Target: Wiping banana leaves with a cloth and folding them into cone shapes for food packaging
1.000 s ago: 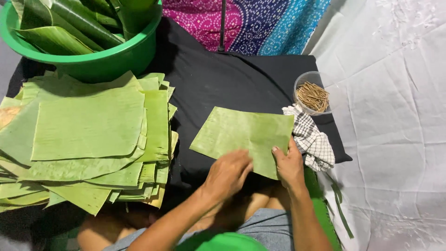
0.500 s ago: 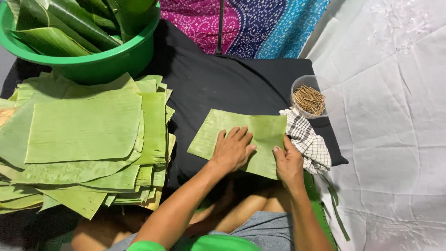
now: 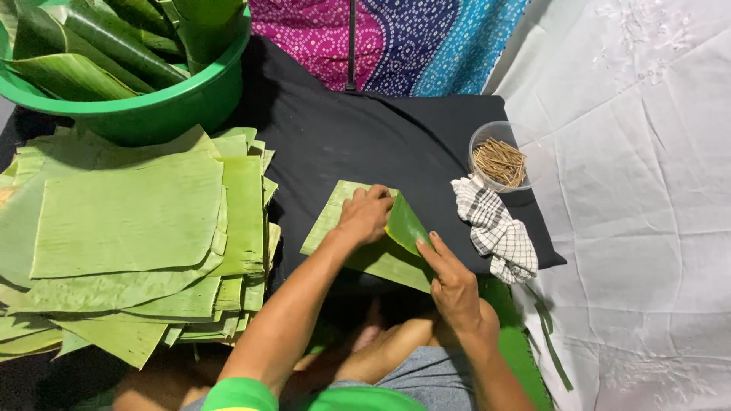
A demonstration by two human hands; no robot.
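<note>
Change: right edge of banana-leaf piece [image 3: 358, 255], flat half a second earlier, was now folded up | left hand [image 3: 367, 215] pinched fold | right hand [image 3: 451, 283] fingers together steadying it | stacked leaves [image 3: 129, 228] untouched.

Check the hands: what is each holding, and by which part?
Both hands are on one banana-leaf piece. The left hand presses its middle and grips the folded-up right flap; the right hand touches that flap's lower edge with its fingertips.
</note>
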